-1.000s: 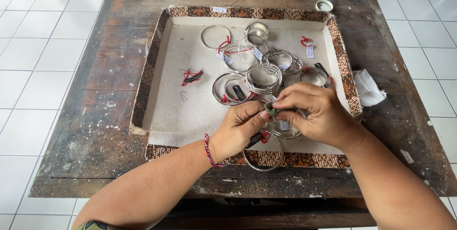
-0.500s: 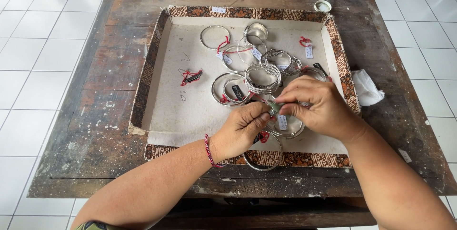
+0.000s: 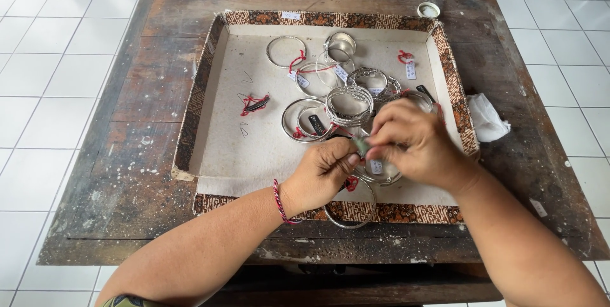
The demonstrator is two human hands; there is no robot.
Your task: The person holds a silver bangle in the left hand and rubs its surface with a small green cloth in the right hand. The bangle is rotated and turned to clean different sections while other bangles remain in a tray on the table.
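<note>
My left hand (image 3: 321, 177) and my right hand (image 3: 413, 145) meet over the near right part of a shallow cardboard tray (image 3: 200, 91) with a patterned brown border. Between their fingertips they pinch a small greenish piece (image 3: 360, 147), tied to a silver bangle (image 3: 380, 173) with a white tag that hangs just below. A second silver bangle (image 3: 348, 215) loops under my left hand over the tray's near rim. Several more silver bangles (image 3: 348, 104) with red strings and tags lie in the tray's middle and far side.
The tray rests on a worn dark wooden table (image 3: 127, 173) over a white tiled floor. A loose red string with a dark tag (image 3: 254, 104) lies left of the bangles. A crumpled white cloth (image 3: 486, 120) sits right of the tray, a small round lid (image 3: 429, 10) at the far right.
Both hands stay together at the same spot; the fingers have shifted slightly around the small piece and the tagged bangle below them.
</note>
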